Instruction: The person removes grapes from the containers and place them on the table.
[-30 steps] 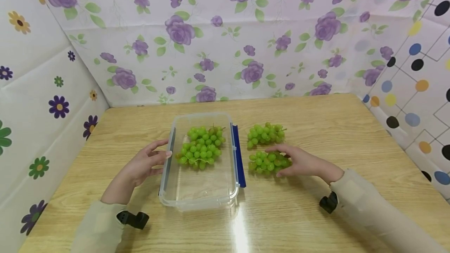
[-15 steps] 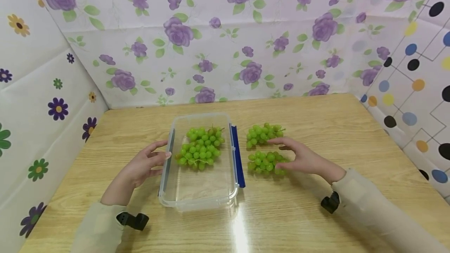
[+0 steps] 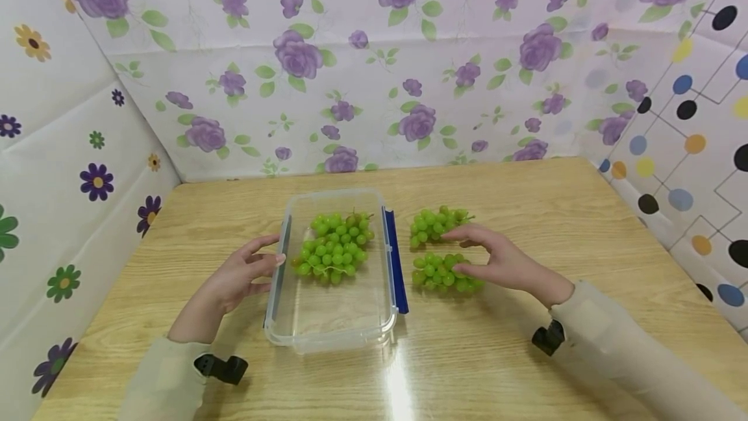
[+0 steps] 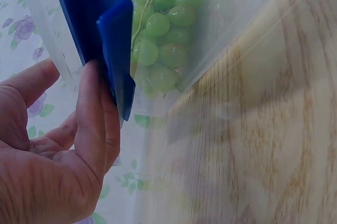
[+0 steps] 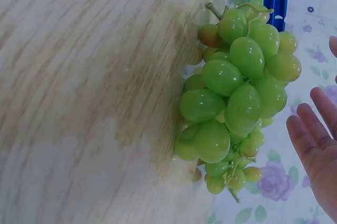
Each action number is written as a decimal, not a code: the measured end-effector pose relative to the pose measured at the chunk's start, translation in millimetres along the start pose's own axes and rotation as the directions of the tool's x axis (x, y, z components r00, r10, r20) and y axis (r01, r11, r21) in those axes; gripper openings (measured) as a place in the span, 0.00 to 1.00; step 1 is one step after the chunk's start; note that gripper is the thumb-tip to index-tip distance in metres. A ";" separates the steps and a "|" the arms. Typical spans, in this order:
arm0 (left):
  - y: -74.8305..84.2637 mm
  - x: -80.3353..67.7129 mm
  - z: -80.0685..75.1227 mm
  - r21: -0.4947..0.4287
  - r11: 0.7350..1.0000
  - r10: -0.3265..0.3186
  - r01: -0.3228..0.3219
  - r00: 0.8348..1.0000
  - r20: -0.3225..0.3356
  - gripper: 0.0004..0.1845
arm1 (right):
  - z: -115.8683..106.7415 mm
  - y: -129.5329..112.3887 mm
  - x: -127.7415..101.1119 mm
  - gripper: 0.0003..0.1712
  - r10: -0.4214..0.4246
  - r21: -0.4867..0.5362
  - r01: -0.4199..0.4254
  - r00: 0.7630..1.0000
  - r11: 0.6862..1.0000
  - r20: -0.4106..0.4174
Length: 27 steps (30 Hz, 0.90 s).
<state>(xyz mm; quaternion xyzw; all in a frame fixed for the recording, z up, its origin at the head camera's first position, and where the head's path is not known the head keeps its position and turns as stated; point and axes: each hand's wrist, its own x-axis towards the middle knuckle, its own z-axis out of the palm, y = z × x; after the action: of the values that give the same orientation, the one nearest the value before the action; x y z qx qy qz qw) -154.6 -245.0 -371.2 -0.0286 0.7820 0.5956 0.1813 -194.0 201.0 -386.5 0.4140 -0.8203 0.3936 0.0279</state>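
A clear plastic container (image 3: 330,338) sits on the wooden table with a bunch of green grapes (image 3: 333,249) in its far half. My left hand (image 3: 257,264) rests against its left wall, the thumb touching the blue clip (image 4: 105,40) there, fingers relaxed. Two more green bunches lie to the right of the container: a far bunch (image 3: 438,223) and a near bunch (image 3: 441,273). My right hand (image 3: 476,253) is spread open over the near bunch, fingertips reaching toward the far one. In the right wrist view its straight fingers (image 5: 316,140) stand apart from the near bunch (image 5: 237,92).
A second blue clip (image 3: 394,258) runs along the container's right wall, next to the loose bunches. Flowered sheets wall the table at the back and left, a dotted sheet (image 3: 689,148) at the right. Bare wooden tabletop (image 3: 555,213) lies right of the grapes.
My right hand lay curled over the near bunch a second ago; it has lifted and spread open, fingertips shifted toward the far bunch. The left hand and container have not moved.
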 end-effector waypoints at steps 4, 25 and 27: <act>0.1 -0.3 -0.4 0.002 1.000 -0.001 0.001 1.000 0.008 0.37 | -1.2 -3.6 4.2 0.28 -0.022 -0.015 0.022 1.000 1.000 0.001; -1.0 0.3 -0.8 -0.001 1.000 0.007 -0.007 1.000 0.006 0.37 | -4.1 -28.8 31.1 0.28 -0.068 -0.053 0.065 0.995 0.996 -0.069; -1.1 0.5 -0.8 -0.004 1.000 0.009 -0.009 1.000 0.007 0.37 | -3.4 -30.6 34.6 0.29 -0.076 -0.056 0.073 0.995 0.996 -0.068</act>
<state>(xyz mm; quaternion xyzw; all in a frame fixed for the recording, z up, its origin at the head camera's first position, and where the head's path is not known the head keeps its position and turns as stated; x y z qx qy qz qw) -155.0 -246.0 -372.1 -0.0236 0.7805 0.5979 0.1813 -196.2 169.8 -352.3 0.4295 -0.8130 0.3844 0.0823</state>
